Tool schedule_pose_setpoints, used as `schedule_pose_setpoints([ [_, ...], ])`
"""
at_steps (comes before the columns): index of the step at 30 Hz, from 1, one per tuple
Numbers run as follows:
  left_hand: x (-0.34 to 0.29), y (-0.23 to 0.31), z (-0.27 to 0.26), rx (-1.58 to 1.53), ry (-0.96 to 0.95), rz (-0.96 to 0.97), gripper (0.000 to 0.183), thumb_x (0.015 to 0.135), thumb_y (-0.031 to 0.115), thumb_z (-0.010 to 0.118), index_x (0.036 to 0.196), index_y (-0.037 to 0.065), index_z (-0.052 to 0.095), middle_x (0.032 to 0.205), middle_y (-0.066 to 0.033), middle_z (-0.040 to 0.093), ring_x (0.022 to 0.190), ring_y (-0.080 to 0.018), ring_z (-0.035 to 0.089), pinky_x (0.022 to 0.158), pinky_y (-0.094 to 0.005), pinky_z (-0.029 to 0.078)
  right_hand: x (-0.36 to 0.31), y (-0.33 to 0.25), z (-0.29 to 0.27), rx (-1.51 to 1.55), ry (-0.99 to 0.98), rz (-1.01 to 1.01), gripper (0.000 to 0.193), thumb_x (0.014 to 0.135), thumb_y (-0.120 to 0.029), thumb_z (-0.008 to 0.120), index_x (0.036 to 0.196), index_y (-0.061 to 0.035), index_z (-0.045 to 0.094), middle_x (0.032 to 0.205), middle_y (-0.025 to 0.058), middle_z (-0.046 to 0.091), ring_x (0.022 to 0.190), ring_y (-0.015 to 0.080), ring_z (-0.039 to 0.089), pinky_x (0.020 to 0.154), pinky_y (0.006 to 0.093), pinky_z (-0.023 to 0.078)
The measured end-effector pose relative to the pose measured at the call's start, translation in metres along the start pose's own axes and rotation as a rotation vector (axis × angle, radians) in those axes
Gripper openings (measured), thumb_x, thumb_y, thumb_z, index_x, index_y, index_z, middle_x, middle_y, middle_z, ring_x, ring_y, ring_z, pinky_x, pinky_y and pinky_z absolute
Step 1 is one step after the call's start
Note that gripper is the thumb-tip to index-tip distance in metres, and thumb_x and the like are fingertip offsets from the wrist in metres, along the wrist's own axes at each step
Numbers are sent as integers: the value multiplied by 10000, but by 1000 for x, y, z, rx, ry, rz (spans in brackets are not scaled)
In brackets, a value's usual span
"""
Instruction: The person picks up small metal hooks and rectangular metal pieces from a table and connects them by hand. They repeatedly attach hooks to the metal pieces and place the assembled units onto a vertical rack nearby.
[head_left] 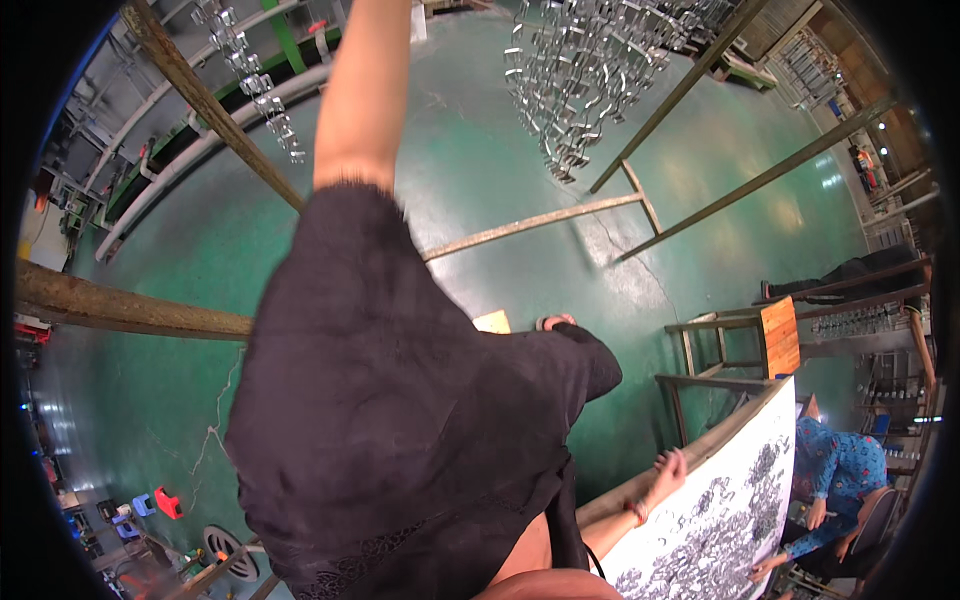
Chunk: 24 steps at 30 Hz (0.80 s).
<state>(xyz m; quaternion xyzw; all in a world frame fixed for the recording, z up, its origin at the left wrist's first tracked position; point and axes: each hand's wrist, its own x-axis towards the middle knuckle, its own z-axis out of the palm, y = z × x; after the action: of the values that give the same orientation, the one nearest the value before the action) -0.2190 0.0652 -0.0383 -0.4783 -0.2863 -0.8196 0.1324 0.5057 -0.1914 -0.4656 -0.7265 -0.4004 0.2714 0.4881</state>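
My left arm, in a black sleeve (350, 330), reaches up past the top edge, so my left hand is out of view. My right hand (671, 468) hangs above the near edge of a white-topped table (775, 420), with a red band at the wrist. Its fingers are loosely bent and apart, and I see nothing between them. Many small dark and silvery metal pieces (690, 540) lie spread over the table beside it.
A co-worker in a blue patterned top (845, 460) reaches onto the table's far side. Shiny metal parts (575, 90) hang in clusters ahead. Rusty frame bars (540, 225) cross the green floor. A wooden bench (780, 335) stands right; red and blue stools (168, 503) are at lower left.
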Motion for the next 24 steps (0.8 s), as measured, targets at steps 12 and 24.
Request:
schedule_pose_setpoints([
  [12, -535, -48, -175, -25, 317, -2142, 183, 929, 168, 458, 802, 89, 564, 573, 23, 450, 473, -101, 416, 436, -273, 409, -76, 74, -230, -1602, 862, 379, 451, 953, -418, 409, 1131, -72, 637, 954, 201, 664, 879, 363, 644, 796, 494, 485],
  [24, -541, 102, 129, -291, -1728, -982, 329, 966, 295, 484, 866, 18, 633, 716, -21, 607, 641, -84, 536, 600, -253, 458, -119, 37, -229, -998, 715, 286, 363, 911, -301, 534, 873, 30, 678, 890, 240, 654, 842, 358, 624, 710, 452, 469],
])
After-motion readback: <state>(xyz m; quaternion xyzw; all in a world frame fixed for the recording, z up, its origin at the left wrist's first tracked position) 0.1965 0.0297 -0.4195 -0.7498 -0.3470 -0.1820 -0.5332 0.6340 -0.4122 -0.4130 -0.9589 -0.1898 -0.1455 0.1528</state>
